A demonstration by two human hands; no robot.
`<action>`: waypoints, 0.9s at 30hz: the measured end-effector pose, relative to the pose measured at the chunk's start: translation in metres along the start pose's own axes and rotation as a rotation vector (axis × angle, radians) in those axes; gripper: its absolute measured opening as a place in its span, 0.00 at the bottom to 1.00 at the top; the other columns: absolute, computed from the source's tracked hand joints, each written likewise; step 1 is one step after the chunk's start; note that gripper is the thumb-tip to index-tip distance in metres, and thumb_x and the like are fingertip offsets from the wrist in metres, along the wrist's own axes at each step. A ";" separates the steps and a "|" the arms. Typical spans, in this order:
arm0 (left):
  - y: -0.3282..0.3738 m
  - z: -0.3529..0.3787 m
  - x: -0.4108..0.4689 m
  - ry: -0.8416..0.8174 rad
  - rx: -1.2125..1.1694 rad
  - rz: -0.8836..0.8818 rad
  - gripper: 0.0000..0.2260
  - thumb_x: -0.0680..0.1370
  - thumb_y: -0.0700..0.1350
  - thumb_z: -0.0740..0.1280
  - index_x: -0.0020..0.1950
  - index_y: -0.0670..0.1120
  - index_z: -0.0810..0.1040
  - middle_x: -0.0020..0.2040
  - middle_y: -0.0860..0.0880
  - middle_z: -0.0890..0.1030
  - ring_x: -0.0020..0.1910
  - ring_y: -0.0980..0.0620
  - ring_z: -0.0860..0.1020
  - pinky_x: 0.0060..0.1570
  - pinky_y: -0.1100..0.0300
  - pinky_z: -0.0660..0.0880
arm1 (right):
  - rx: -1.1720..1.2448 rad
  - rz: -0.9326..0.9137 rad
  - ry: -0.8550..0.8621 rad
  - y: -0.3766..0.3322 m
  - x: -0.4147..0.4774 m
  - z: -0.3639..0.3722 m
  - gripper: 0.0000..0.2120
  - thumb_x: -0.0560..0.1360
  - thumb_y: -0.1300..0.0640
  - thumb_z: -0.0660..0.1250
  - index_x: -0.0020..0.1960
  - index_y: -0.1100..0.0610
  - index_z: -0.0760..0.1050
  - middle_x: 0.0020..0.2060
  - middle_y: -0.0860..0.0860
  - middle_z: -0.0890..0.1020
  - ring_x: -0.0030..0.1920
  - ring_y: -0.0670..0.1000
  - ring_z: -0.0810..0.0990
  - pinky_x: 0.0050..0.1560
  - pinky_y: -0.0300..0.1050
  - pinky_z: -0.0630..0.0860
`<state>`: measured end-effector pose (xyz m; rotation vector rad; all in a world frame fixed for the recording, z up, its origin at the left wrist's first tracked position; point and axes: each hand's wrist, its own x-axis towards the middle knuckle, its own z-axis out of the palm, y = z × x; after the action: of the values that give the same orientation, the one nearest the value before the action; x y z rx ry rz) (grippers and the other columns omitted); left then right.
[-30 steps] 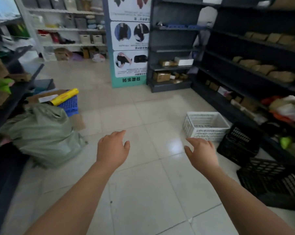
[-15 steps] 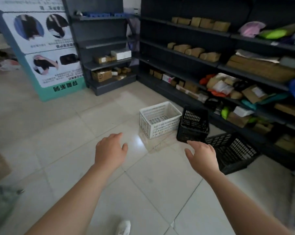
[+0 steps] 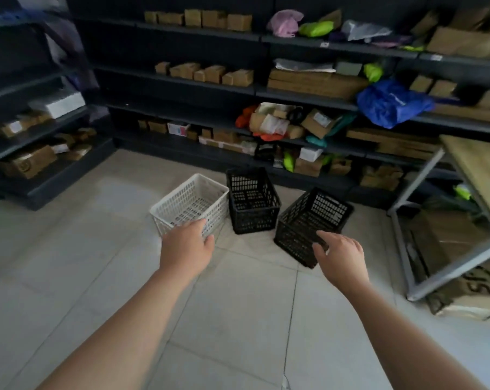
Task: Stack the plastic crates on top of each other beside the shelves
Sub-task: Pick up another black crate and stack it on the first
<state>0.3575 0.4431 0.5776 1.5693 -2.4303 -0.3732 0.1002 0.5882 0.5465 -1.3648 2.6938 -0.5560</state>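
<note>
Left crate (image 3: 190, 205), middle crate (image 3: 253, 218) and right crate (image 3: 301, 223) stand before the shelves (image 3: 176, 80) (table (image 3: 480, 170) rightward).

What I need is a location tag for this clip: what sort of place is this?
Likely a stockroom or parcel storeroom: dark metal shelves line the walls, loaded with cardboard boxes and bagged parcels, and empty plastic crates sit on the tiled floor.

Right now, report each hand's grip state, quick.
Left hand: open, holding nothing, at the near rim of the white crate.
Right hand: open, fingers spread, holding nothing, by the nearest black crate.
</note>
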 end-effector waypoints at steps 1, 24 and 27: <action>0.009 0.007 0.013 -0.016 -0.002 0.039 0.21 0.77 0.50 0.60 0.69 0.46 0.71 0.65 0.44 0.77 0.62 0.42 0.75 0.59 0.52 0.71 | -0.006 0.028 0.010 0.006 0.006 -0.001 0.19 0.77 0.49 0.61 0.66 0.53 0.73 0.63 0.50 0.78 0.65 0.53 0.72 0.69 0.52 0.61; 0.260 0.172 0.248 -0.222 -0.061 0.150 0.22 0.78 0.51 0.60 0.71 0.48 0.69 0.69 0.47 0.74 0.63 0.43 0.74 0.60 0.50 0.71 | -0.077 0.229 -0.060 0.218 0.255 -0.032 0.19 0.78 0.49 0.59 0.68 0.51 0.71 0.65 0.49 0.76 0.68 0.53 0.69 0.72 0.51 0.56; 0.276 0.187 0.279 -0.239 -0.061 0.141 0.22 0.78 0.51 0.60 0.71 0.47 0.70 0.68 0.47 0.74 0.62 0.43 0.74 0.61 0.50 0.72 | -0.080 0.225 -0.087 0.231 0.294 -0.025 0.20 0.78 0.48 0.59 0.68 0.52 0.70 0.66 0.49 0.75 0.69 0.52 0.68 0.73 0.52 0.56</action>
<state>-0.0518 0.3150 0.5065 1.3883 -2.6601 -0.6343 -0.2599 0.4870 0.5177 -1.0542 2.7740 -0.3633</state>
